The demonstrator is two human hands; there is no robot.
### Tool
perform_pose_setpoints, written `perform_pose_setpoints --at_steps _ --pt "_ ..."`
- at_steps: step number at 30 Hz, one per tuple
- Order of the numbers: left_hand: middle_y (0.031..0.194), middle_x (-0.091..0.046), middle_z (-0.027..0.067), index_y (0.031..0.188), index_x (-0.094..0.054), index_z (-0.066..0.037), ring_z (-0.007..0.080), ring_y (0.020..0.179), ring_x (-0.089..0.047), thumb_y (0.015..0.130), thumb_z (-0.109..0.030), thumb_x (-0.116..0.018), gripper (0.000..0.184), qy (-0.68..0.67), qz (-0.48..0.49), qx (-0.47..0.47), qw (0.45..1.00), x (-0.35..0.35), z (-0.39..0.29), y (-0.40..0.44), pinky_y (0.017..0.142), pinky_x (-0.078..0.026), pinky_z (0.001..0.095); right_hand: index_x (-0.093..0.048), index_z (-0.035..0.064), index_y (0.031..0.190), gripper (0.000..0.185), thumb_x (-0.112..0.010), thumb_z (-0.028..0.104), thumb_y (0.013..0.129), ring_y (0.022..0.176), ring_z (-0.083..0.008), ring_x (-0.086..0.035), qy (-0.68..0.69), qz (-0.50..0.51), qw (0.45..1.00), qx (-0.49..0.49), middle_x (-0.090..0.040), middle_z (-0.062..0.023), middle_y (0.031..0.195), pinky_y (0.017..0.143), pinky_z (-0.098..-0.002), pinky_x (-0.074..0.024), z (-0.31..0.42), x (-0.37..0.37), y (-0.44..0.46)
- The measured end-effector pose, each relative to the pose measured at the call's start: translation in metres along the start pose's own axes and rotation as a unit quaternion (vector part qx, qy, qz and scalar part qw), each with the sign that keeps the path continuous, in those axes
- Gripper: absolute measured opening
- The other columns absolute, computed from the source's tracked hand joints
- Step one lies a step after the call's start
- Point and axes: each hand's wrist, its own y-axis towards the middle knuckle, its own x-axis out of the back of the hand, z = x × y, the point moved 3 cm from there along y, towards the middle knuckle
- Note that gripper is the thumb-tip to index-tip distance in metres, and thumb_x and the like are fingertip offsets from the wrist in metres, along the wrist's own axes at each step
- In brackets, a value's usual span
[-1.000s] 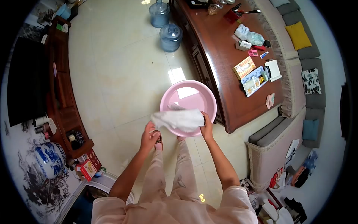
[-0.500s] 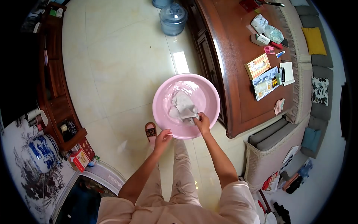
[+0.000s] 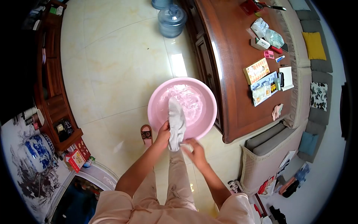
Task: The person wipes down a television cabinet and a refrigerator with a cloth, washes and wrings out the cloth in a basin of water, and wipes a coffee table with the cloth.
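Observation:
A wet, pale grey sock (image 3: 176,125) hangs stretched out over the near part of a pink basin (image 3: 150,108) that holds water. My left hand (image 3: 162,135) grips the sock along its left edge, fingers closed around the fabric. Close to the sock's lower right end is my right hand (image 3: 194,151), slightly blurred, with its fingers apart and nothing visible in them. The basin's near rim is partly hidden behind the sock and my left hand.
Right of the basin stands a brown wooden table (image 3: 238,119) bearing boxes, bags and papers. Blue water jugs (image 3: 172,22) are on the floor ahead. A brown slipper (image 3: 146,133) is by the basin's left side; a dark wooden cabinet (image 3: 56,108) lines the left.
The sock has come up out of the basin toward me and now hangs lengthwise. My left hand has taken hold of it, while my right hand has let go and moved back.

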Motion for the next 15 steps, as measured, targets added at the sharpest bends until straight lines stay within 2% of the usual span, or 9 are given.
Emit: perform_pose_setpoints --at_steps 1,2,5,6,8,9,11,12,15 --pt "0.111 -0.059 0.0066 0.122 -0.051 -0.004 0.0169 0.097 -0.058 0.085 0.004 -0.049 0.038 0.068 0.016 -0.037 0.997 0.005 0.004 0.013 0.082 -0.048 0.0285 -0.056 0.0002 0.109 0.036 -0.068 0.012 0.077 0.090 -0.0267 -0.059 -0.014 -0.061 0.997 0.046 -0.060 -0.0151 0.099 0.075 -0.0290 -0.0481 -0.022 -0.002 0.012" --pt "0.109 -0.059 0.0057 0.117 -0.054 -0.002 0.0122 0.095 -0.057 0.082 0.008 -0.050 0.037 0.165 0.025 -0.109 0.980 0.020 0.023 0.036 0.080 -0.048 0.0257 -0.054 0.0007 0.112 0.040 -0.068 0.013 0.077 0.092 -0.0253 -0.059 0.097 -0.080 0.992 -0.023 -0.060 -0.0156 0.098 0.076 -0.0294 -0.0475 -0.035 -0.003 0.032" --pt "0.094 -0.060 0.0083 0.109 -0.057 -0.002 0.0204 0.088 -0.059 0.080 0.004 -0.054 0.030 0.404 0.063 -0.187 0.893 -0.008 0.009 0.036 0.080 -0.046 0.0275 -0.048 0.0010 0.119 0.047 -0.066 0.012 0.076 0.091 -0.0234 -0.059 0.272 -0.080 0.948 -0.145 -0.059 -0.0162 0.099 0.076 -0.0313 -0.0474 -0.079 -0.026 0.106" --pt "0.099 -0.058 0.0126 0.109 -0.057 -0.003 0.0279 0.091 -0.058 0.077 0.000 -0.059 0.032 0.494 0.059 -0.261 0.827 -0.007 0.012 0.043 0.081 -0.046 0.0311 -0.049 0.0006 0.117 0.046 -0.065 0.012 0.076 0.091 -0.0240 -0.059 0.192 -0.050 0.970 -0.140 -0.059 -0.0164 0.101 0.076 -0.0320 -0.0475 -0.089 -0.032 0.125" --pt "0.104 -0.057 0.0137 0.108 -0.057 -0.003 0.0305 0.095 -0.056 0.075 -0.003 -0.061 0.033 0.504 -0.011 -0.296 0.811 0.006 0.020 0.059 0.083 -0.045 0.0338 -0.050 -0.0004 0.115 0.044 -0.065 0.011 0.075 0.089 -0.0250 -0.058 0.027 0.011 0.991 -0.130 -0.057 -0.0168 0.104 0.075 -0.0332 -0.0475 -0.110 -0.046 0.153" --pt "0.107 -0.056 0.0142 0.107 -0.057 -0.003 0.0317 0.097 -0.055 0.074 -0.004 -0.062 0.033 0.507 -0.046 -0.313 0.802 0.014 0.026 0.067 0.084 -0.045 0.0351 -0.050 -0.0002 0.114 0.043 -0.064 0.010 0.074 0.088 -0.0255 -0.058 0.014 -0.024 0.991 -0.129 -0.057 -0.0168 0.104 0.075 -0.0335 -0.0475 -0.135 -0.054 0.163" --pt "0.112 -0.055 0.0114 0.115 -0.054 -0.008 0.0264 0.100 -0.053 0.079 -0.007 -0.062 0.038 0.433 -0.128 -0.236 0.860 0.051 0.052 0.086 0.084 -0.043 0.0317 -0.050 0.0002 0.112 0.042 -0.063 0.008 0.074 0.086 -0.0265 -0.058 -0.015 -0.092 0.987 -0.129 -0.056 -0.0169 0.105 0.074 -0.0340 -0.0473 -0.187 -0.068 0.175" --pt "0.113 -0.055 0.0104 0.118 -0.052 -0.009 0.0249 0.099 -0.053 0.080 -0.009 -0.062 0.039 0.377 -0.171 -0.176 0.893 0.062 0.062 0.090 0.084 -0.043 0.0309 -0.052 0.0043 0.113 0.041 -0.063 0.005 0.073 0.081 -0.0276 -0.058 -0.017 -0.191 0.976 -0.103 -0.057 -0.0159 0.102 0.074 -0.0351 -0.0471 -0.186 -0.069 0.172" --pt "0.127 -0.044 0.0097 0.135 -0.033 -0.019 0.0242 0.103 -0.047 0.082 -0.027 -0.065 0.063 0.226 -0.215 0.031 0.949 0.083 0.085 0.093 0.083 -0.043 0.0387 -0.052 0.0050 0.113 0.043 -0.062 0.002 0.071 0.083 -0.0352 -0.055 -0.189 -0.167 0.965 0.071 -0.056 -0.0180 0.102 0.080 -0.0381 -0.0446 -0.176 -0.089 0.156"
